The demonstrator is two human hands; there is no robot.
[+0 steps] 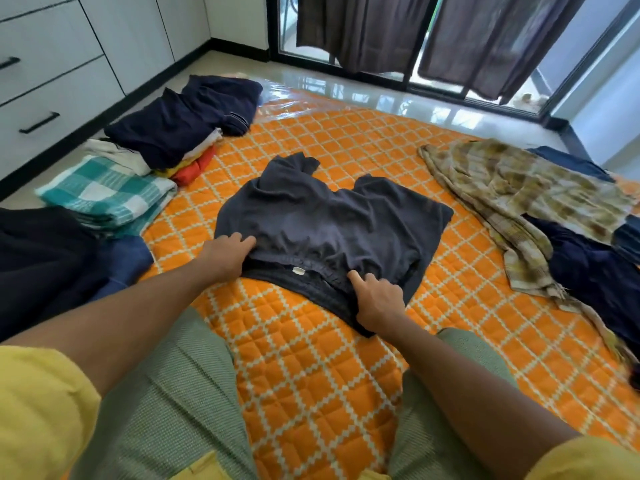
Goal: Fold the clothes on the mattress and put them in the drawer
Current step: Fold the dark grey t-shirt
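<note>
Head view looks down on an orange quilted mattress (pixel 311 358) with a white lattice pattern, where dark grey shorts (pixel 329 220) lie spread flat in the middle, waistband toward the person. The left hand (pixel 227 256) pinches the waistband's left end, fingers curled into the gathered cloth. The right hand (pixel 377 299) lies on the waistband's right side with the index finger stretched forward and the other fingers bent round the fabric edge (how firm that hold is cannot be told). A small white label (pixel 298 270) shows on the waistband between the hands.

At the mattress's left edge sits a folded teal check cloth (pixel 107 199), and behind it a stack (pixel 194 161) of folded clothes topped by a navy garment (pixel 183 119). On the right, a rumpled tan plaid cloth (pixel 526 199) lies partly over dark blue clothes (pixel 595 271), unfolded. White drawers (pixel 52 81) with black handles stand along the left wall, all closed. Dark curtains (pixel 433 36) hang at a glass door beyond the mattress. Green shorts (pixel 166 393) and yellow sleeves (pixel 38 410) of the person fill the near edge.
</note>
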